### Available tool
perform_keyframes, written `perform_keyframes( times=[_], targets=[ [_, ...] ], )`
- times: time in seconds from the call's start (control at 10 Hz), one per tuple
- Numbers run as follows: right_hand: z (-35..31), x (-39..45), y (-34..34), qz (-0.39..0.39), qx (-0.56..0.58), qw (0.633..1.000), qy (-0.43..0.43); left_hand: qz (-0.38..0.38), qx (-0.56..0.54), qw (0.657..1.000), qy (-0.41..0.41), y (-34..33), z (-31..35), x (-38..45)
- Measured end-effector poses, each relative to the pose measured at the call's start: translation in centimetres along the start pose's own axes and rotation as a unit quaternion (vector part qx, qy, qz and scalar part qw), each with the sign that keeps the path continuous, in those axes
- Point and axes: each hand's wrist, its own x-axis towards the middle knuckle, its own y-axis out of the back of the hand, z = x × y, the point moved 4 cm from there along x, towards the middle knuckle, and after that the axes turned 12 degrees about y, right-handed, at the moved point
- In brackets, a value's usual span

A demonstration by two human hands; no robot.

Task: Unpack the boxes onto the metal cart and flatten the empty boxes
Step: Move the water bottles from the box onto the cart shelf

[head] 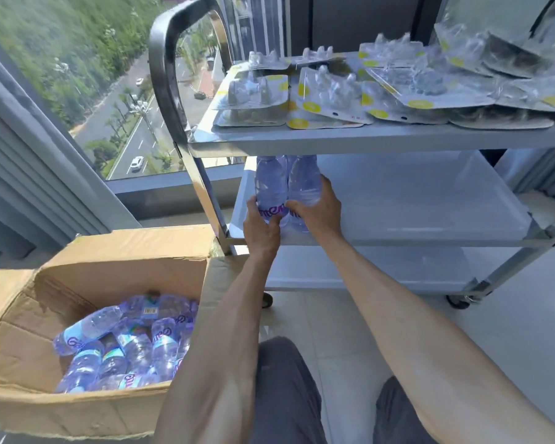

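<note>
1. Head view: left hand (261, 227) curled round one water bottle (271, 187), right hand (318, 208) round its neighbour (305, 184).
2. Both bottles upright, touching, on metal cart (382, 240) middle shelf, left corner.
3. Open cardboard box (77, 408) on floor, left, holding more bottles (129, 344).
4. Blister packs (334, 94) on top shelf.

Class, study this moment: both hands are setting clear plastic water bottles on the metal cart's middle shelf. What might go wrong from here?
1. The left hand and right hand stand the clear plastic water bottles near the front left corner of the steel middle shelf; they may tip off.
2. The bottle tops pass close under the top shelf, so they may snag.
3. The open brown cardboard box still holds many bottles, so flattening it now would be premature.
</note>
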Motion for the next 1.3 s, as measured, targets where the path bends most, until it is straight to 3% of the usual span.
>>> perform_keyframes(
  times=[0.2,0.3,0.5,0.6,0.7,0.8,0.9,1.1,1.2,1.3],
  targets=[
    [3.8,-2.7,-1.3,0.003,-0.083,0.994,-0.069,-0.035,-0.009,0.999,-0.003,0.3,-0.1,-0.1],
    [3.3,-2.6,-1.5,0.03,-0.07,0.994,-0.083,-0.05,-0.015,0.999,0.0,0.5,-0.5,-0.1],
    [3.3,-3.1,-2.0,0.05,-0.117,0.988,-0.088,-0.052,0.078,0.995,0.034,0.8,-1.6,0.1],
    [3.5,-5.2,-1.9,0.078,-0.193,0.975,-0.078,-0.027,0.086,0.996,0.022,1.4,-2.1,-0.4],
    [2.4,-8.5,-3.3,0.134,-0.242,0.961,-0.025,0.066,0.103,0.992,0.009,4.2,-3.7,-1.2],
    [0.7,-11.5,-7.2,0.072,-0.179,0.981,0.026,0.139,0.082,0.987,-0.02,8.5,-6.1,-2.1],
    [-0.9,-14.1,-11.4,-0.048,-0.135,0.989,0.029,0.158,0.086,0.981,0.07,13.0,-11.5,-1.8],
    [-1.7,-19.8,-19.7,-0.333,-0.087,0.934,-0.095,0.014,0.277,0.896,0.348,17.9,-23.8,-3.4],
    [-2.4,-21.1,-21.8,-0.352,-0.109,0.93,-0.009,-0.055,0.332,0.852,0.402,18.6,-26.9,-4.5],
    [-1.3,-21.8,-24.6,-0.313,-0.13,0.928,0.153,-0.101,0.348,0.833,0.418,18.7,-28.1,-3.9]
  ],
)
